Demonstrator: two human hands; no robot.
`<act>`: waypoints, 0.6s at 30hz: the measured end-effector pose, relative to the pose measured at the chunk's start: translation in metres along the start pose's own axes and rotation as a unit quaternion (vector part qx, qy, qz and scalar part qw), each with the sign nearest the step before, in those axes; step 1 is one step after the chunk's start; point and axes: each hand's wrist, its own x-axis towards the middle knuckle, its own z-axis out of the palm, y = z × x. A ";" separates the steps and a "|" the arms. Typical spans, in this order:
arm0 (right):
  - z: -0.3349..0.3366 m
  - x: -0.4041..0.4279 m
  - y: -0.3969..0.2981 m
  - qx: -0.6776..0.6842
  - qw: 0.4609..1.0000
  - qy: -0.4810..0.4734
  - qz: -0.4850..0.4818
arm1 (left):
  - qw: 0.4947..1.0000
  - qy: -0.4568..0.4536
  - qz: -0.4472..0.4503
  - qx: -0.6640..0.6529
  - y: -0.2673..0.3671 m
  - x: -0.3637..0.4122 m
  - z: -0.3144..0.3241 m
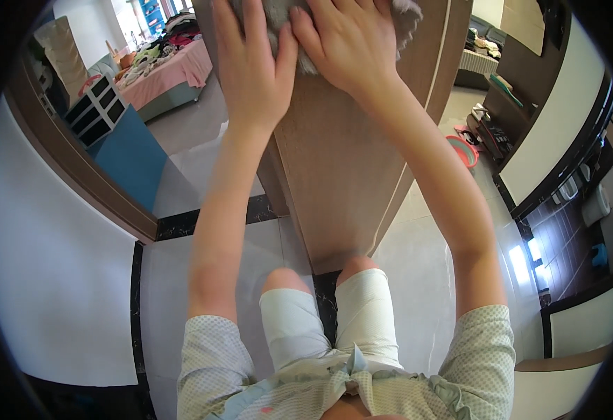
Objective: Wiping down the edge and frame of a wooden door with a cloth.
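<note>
A fluffy grey cloth (pixel 306 64) lies against the upper part of a brown wood-grain panel (pixel 338 173), which stands upright before me. My left hand (pixel 256 79) presses flat on the cloth's left side, its thumb pointing up over the cloth. Beside it, my right hand (pixel 356 44) spreads across the cloth's right side and holds it to the panel. The two thumbs almost meet. Most fingertips of both hands are cut off by the top edge of the view. A ruffled bit of cloth sticks out right of my right hand.
Left of the panel, a doorway leads to a room with a clothes-strewn bed (pixel 170 73) and a blue cabinet (pixel 128 152). On the right, a red-rimmed basin (pixel 463 151) sits on the tiled floor (pixel 422 273). My knees are close to the panel's base.
</note>
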 end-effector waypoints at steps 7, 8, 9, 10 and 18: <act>0.021 -0.063 -0.025 0.019 1.000 -0.003 0.023 | 0.956 -0.031 -0.095 -0.275 -0.002 -0.067 0.002; 0.021 -0.080 -0.032 0.025 0.999 -0.023 0.028 | 0.950 -0.042 -0.128 -0.281 0.005 -0.089 0.001; 0.023 -0.099 -0.039 0.023 0.999 -0.026 0.029 | 0.942 -0.055 -0.160 -0.289 0.010 -0.105 -0.001; 0.025 -0.115 -0.045 0.012 0.999 -0.049 0.020 | 0.941 -0.056 -0.163 -0.290 0.012 -0.116 -0.003; 0.021 -0.039 -0.059 0.032 0.999 -0.007 0.001 | 0.856 -0.063 -0.256 -0.445 -0.021 -0.066 -0.007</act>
